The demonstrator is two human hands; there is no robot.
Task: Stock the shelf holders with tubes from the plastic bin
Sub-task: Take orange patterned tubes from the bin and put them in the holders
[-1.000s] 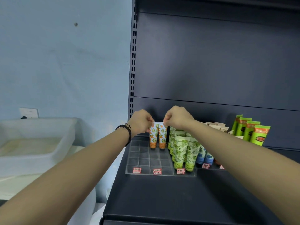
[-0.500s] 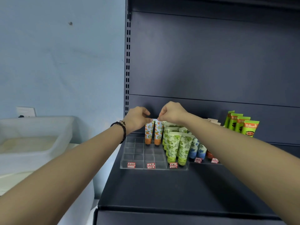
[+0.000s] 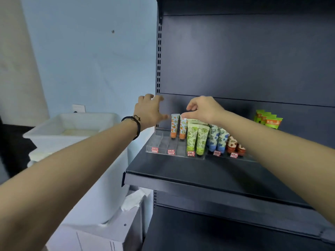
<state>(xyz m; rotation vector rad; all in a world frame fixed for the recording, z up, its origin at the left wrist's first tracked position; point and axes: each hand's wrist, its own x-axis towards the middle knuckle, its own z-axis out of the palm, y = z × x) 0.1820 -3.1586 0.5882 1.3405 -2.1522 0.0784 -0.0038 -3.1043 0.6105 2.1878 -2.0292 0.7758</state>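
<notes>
Two orange-patterned tubes stand upright at the back of the clear acrylic holder (image 3: 163, 150) on the dark shelf. My left hand (image 3: 150, 111) has its fingers spread, just left of the left orange tube (image 3: 174, 125), holding nothing. My right hand (image 3: 204, 109) pinches the top of the right orange tube (image 3: 183, 128) with thumb and fingertip. Green tubes (image 3: 196, 138), blue tubes (image 3: 216, 138) and brown tubes (image 3: 234, 146) fill the holder's slots to the right. The white plastic bin (image 3: 72, 127) sits at left, its inside hardly visible.
Green boxed products (image 3: 268, 119) stand at the shelf's back right. Price tags line the holder's front edge. The holder's front left slots hold no tubes. A white cardboard box (image 3: 101, 234) with crumpled paper lies below the bin. The shelf's slotted upright (image 3: 158, 60) rises behind my left hand.
My left hand has let go of the left orange tube, opened and drawn slightly left. My right hand stays on the right tube's top. The view has shifted toward the left.
</notes>
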